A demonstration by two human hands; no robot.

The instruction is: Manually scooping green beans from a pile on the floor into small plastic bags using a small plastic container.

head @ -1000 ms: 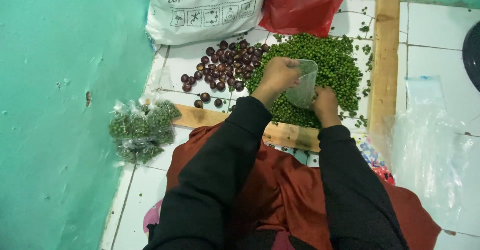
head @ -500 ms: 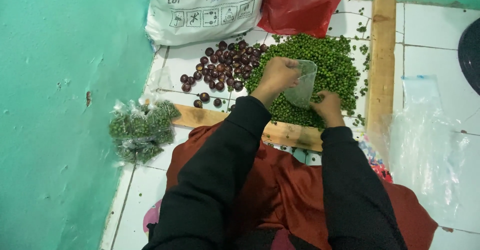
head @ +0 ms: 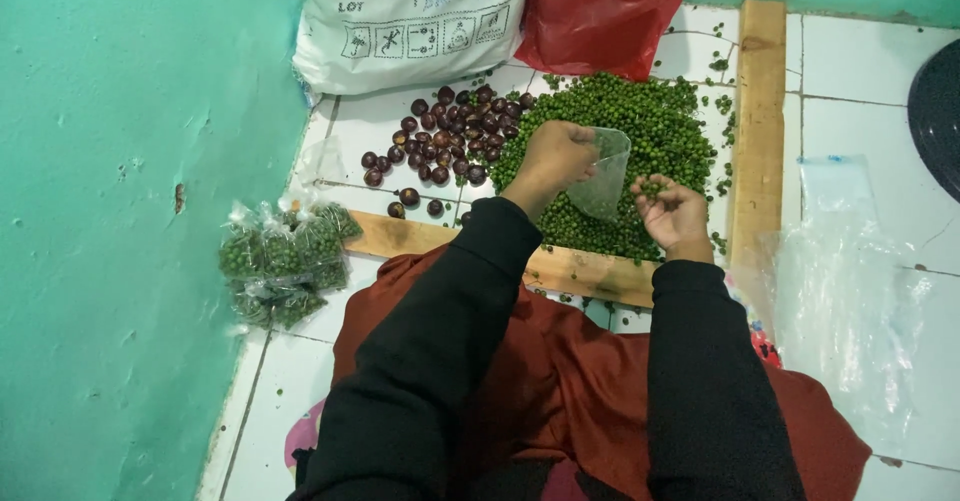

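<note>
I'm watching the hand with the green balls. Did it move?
Yes. The right hand has lifted up off the wooden plank toward the clear bag, palm up, holding some.

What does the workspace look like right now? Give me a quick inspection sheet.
Surface: white tiled floor, with wooden planks framing the sorting area.
Job's things: heap of small green peppers; small clear plastic bag.
Clutter: pile of dark red-brown bulbs; filled packets of green peppers; loose clear plastic bags.
Grippers: left hand grips the small clear plastic bag by its mouth; right hand is cupped, palm up, with a few peppers in it.
Cables: nothing seen.
Surroundings: teal wall; white sack; red plastic bag; dark round object at the right edge.
</note>
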